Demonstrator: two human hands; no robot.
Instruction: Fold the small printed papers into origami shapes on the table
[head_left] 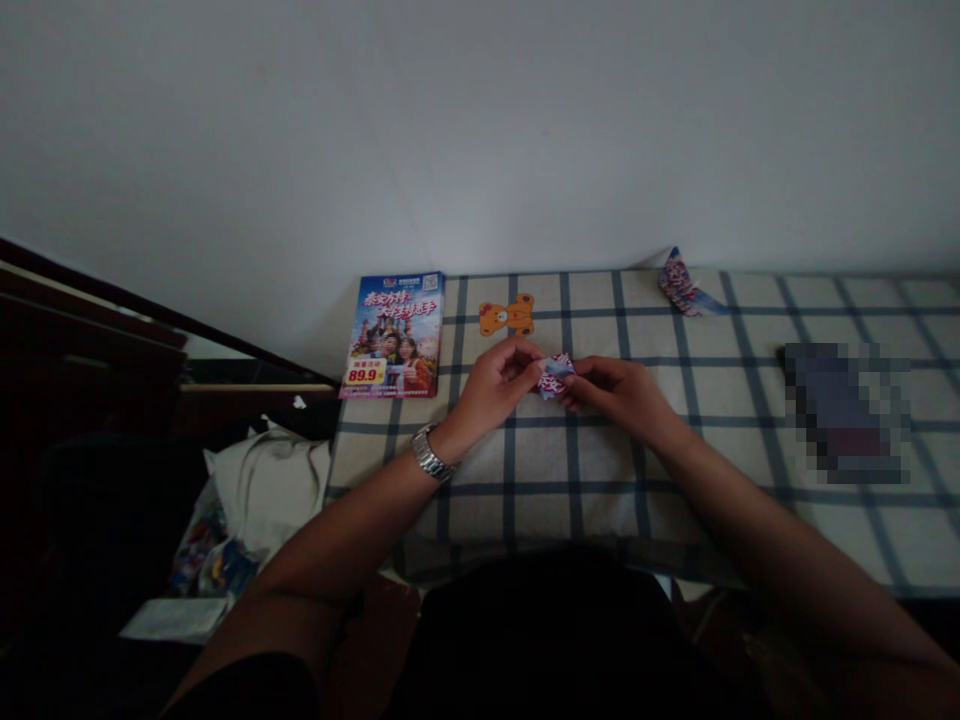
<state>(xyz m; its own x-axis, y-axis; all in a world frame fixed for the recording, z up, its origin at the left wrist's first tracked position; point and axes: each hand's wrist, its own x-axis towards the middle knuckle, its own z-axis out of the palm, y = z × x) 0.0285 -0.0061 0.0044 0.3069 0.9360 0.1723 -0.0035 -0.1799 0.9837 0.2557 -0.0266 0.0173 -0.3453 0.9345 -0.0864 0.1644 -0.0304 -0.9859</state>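
A small piece of folded printed paper (556, 374), blue, white and red, is held up between my two hands over the checked cloth (480, 455). My left hand (504, 376), with a metal watch on its wrist, pinches the paper's left side. On the right side, my right hand (615, 388) grips it between thumb and fingers. Some of the fingertips are hidden behind the paper. Beyond my hands, toward the wall, a strip of similar printed paper (681, 284) stands bent on the cloth.
A stack of printed flyers (394, 335) lies at the cloth's left end. A brown bear picture (507, 315) is behind my left hand. To the right lies a blurred dark object (844, 412). Bags (270, 480) sit below on the left. A wall (480, 130) rises behind.
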